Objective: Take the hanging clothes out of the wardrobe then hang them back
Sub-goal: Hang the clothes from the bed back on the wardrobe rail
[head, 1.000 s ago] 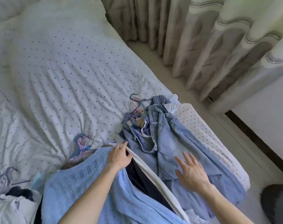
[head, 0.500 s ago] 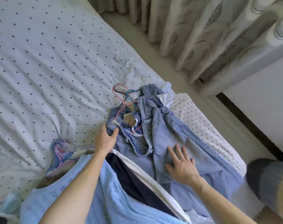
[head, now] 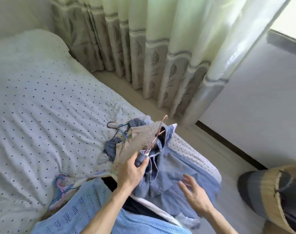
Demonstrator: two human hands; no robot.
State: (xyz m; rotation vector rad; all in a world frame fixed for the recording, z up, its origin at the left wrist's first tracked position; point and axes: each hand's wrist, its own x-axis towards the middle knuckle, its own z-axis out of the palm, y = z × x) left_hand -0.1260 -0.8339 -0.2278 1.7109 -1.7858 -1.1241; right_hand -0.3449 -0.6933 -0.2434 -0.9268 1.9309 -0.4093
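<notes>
A pile of clothes lies at the near right corner of the dotted bed (head: pixel 42 107). My left hand (head: pixel 132 171) grips the collar of a blue denim garment (head: pixel 162 179) and lifts it; a pink wire hanger (head: pixel 158 134) sticks up out of it. A beige dotted garment (head: pixel 137 141) is bunched just behind, with blue and dark hangers (head: pixel 121 130) lying on it. My right hand (head: pixel 194 195) hovers with spread fingers over the denim's lower part. A light blue knit sweater (head: pixel 86 210) lies nearest me, partly under my left forearm.
Leaf-patterned curtains (head: pixel 152 56) hang along the far side, with a strip of floor (head: pixel 203 142) between them and the bed. A striped woven basket (head: pixel 272 193) stands on the floor at the right. A pastel cloth (head: pixel 62 184) pokes out at the pile's left.
My left hand took hold of the denim collar and raised it, so the pink hanger now stands up. My right hand lifted off the denim. The view tilted up toward the curtains.
</notes>
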